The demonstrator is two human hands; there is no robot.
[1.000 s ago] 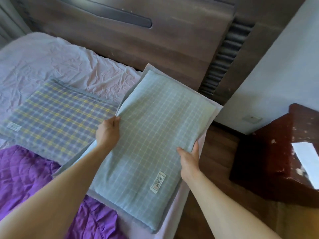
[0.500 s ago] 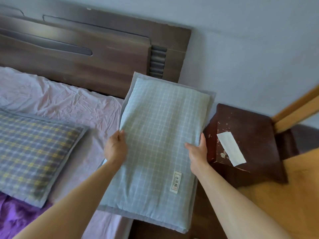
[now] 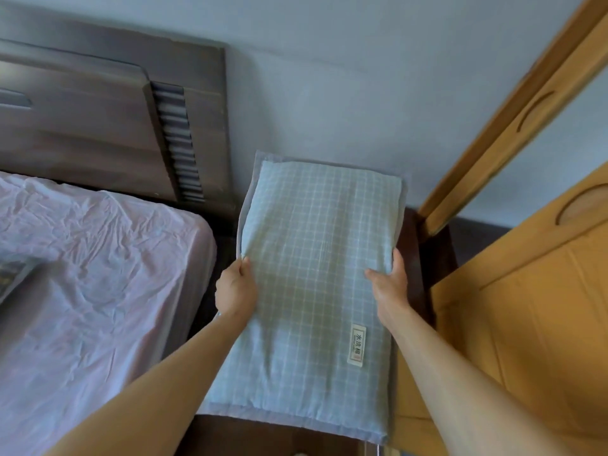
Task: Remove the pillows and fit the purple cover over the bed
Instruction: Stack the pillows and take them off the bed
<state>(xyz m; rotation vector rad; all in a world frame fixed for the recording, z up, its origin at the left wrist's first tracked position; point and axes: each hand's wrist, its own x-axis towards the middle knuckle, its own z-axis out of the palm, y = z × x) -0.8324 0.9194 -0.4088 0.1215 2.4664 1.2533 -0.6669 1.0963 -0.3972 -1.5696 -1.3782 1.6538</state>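
Between pink-sheeted bed and wooden door, over perhaps a nightstand, left hand and right hand grip the pillow.

Left: the bed offers a broad, flat stretch of wrinkled pink sheet; a plaid pillow pokes in at its far left edge.
Middle gap: a narrow dark strip separates the bed's edge from the blue checked pillow; the left hand gripping that pillow occupies it.
Behind: headboard and wall rise just past the pillow's far end.
Right: the wooden door stands just beside the right hand, leaving a slim strip of dark nightstand.
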